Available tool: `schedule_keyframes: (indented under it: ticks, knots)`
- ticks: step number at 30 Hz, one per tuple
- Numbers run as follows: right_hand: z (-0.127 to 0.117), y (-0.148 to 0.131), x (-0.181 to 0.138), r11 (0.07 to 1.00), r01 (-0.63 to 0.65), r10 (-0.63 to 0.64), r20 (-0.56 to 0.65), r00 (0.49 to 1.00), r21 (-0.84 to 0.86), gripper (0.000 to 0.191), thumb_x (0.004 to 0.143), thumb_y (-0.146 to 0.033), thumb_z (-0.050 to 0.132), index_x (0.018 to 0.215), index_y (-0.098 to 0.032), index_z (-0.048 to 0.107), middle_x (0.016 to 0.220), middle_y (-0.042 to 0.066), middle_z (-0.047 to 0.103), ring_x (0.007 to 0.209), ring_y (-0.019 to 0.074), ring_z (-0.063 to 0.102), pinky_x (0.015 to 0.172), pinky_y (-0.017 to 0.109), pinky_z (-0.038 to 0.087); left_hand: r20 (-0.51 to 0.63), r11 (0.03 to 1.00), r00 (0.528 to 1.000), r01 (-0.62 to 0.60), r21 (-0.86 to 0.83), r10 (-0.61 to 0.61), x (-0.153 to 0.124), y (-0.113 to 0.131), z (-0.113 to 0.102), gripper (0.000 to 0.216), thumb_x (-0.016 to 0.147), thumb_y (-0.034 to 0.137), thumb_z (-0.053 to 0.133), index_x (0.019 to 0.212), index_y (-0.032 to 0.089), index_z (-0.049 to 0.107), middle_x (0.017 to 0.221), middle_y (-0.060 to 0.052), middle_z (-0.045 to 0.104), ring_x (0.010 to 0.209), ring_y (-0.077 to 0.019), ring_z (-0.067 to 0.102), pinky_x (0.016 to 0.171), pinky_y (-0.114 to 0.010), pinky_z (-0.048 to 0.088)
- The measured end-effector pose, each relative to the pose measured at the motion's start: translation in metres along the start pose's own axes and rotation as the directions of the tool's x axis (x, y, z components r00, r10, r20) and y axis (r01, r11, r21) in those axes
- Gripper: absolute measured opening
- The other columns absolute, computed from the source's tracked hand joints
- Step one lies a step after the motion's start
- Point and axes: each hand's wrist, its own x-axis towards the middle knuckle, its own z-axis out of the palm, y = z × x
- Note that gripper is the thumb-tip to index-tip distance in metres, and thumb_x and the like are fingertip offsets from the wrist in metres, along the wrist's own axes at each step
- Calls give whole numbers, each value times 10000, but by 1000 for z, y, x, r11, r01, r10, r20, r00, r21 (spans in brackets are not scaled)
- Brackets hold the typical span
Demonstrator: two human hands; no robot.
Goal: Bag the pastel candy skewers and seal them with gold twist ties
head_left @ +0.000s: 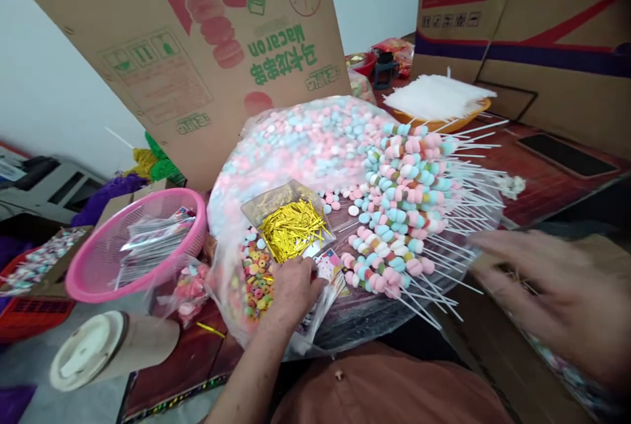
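My left hand [292,289] rests on a stack of small clear printed bags [329,267], fingers curled and pinching at them, just below a clear box of gold twist ties [292,227]. My right hand [557,292] hovers blurred at the right, fingers stretched out and empty, beside the stick ends of a pile of marshmallow skewers [404,207]. Behind lies a large clear bag of pink and blue marshmallows [305,144]. A bag of coloured ring candies [257,279] sits left of my left hand.
A pink basket [93,273] with packets stands at the left, a lidded paper cup [111,348] lying in front of it. An orange dish with white sheets [438,102] sits at the back right. Cardboard boxes [221,36] wall the back and right. A phone [564,153] lies far right.
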Motion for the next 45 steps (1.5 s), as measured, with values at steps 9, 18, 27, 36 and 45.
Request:
schedule_keyframes:
  ticks: [9, 18, 27, 36, 45]
  knots:
    - [76, -73, 53, 969, 183, -220, 246, 944, 164, 188, 865, -245, 458, 905, -165, 623, 911, 96, 659, 877, 234, 583, 766, 384, 411, -14, 981, 998, 51, -185, -54, -2, -7, 12, 318, 718, 384, 594, 990, 218, 594, 825, -40, 655, 809, -227, 587, 744, -351, 362]
    - [92, -67, 54, 976, 29, -103, 339, 935, 216, 284, 889, -301, 396, 845, -170, 644, 859, 99, 651, 836, 220, 568, 769, 363, 407, -489, 881, 870, -284, -378, 70, -15, -16, 22, 203, 835, 240, 502, 832, 199, 701, 879, -74, 664, 863, -187, 591, 769, -318, 438]
    - [113, -100, 60, 612, -459, 12, 573, 819, 644, 239, 846, -349, 480, 713, -168, 562, 656, -13, 552, 628, 120, 491, 563, 225, 385, -441, 640, 893, -392, -661, 92, -38, -11, -21, 400, 729, 282, 642, 1116, 211, 571, 1027, -78, 633, 876, -183, 587, 819, -356, 451]
    - [101, -79, 65, 422, -542, 54, 577, 815, 726, 458, 761, -364, 615, 1174, -210, 489, 976, 42, 597, 807, 160, 557, 676, 278, 453, 100, 254, 974, 47, -966, 201, -24, -11, -40, 248, 668, 374, 641, 686, 133, 585, 589, 38, 481, 536, -82, 400, 508, -202, 310]
    - [95, -93, 45, 825, -218, -10, 399, 917, 522, 295, 829, -302, 481, 563, -185, 434, 565, -21, 450, 539, 109, 403, 504, 232, 292, -40, 264, 998, -49, -963, 39, -34, 4, -26, 269, 648, 357, 684, 776, 162, 550, 610, 49, 457, 553, -87, 391, 504, -198, 310]
